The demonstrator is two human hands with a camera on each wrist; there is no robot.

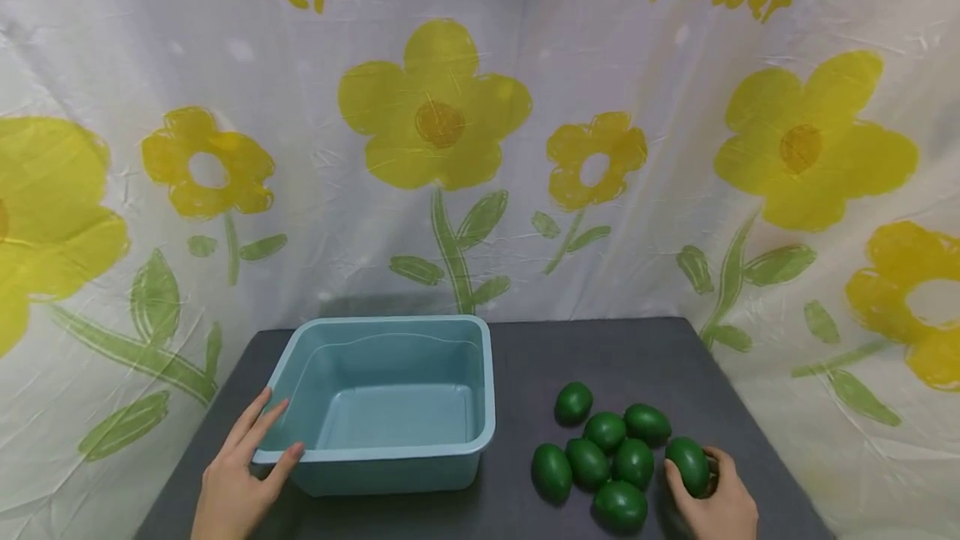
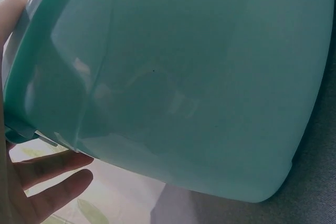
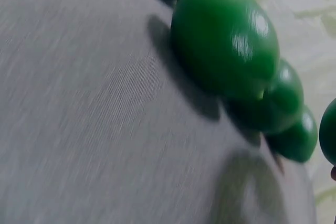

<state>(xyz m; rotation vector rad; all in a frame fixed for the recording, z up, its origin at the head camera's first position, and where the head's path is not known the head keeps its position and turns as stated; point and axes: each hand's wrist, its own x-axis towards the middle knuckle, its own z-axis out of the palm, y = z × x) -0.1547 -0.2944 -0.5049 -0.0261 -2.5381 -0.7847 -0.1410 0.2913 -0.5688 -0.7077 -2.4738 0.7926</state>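
Observation:
A light blue plastic basin (image 1: pixel 390 454) stands on the dark table. At its front left corner my left hand (image 1: pixel 236 473) touches the rim, with fingers spread and fairly straight and the thumb over the front rim. In the left wrist view, fingers (image 2: pixel 58 190) extend beside the basin's outer wall (image 2: pixel 184 87). On the right, my right hand (image 1: pixel 716 502) holds a smooth, dark green oval fruit (image 1: pixel 686 465) between thumb and fingers. Part of that held fruit (image 3: pixel 329 135) shows at the right edge of the right wrist view. Several similar green fruits (image 1: pixel 587 463) lie grouped to its left.
The dark table (image 1: pixel 517 357) ends at a white sheet (image 1: pixel 315 257) printed with yellow flowers, which hangs behind it and down both sides. One green fruit (image 1: pixel 573 403) lies at the back of the group. The basin's inside floor (image 1: pixel 397 415) is bare.

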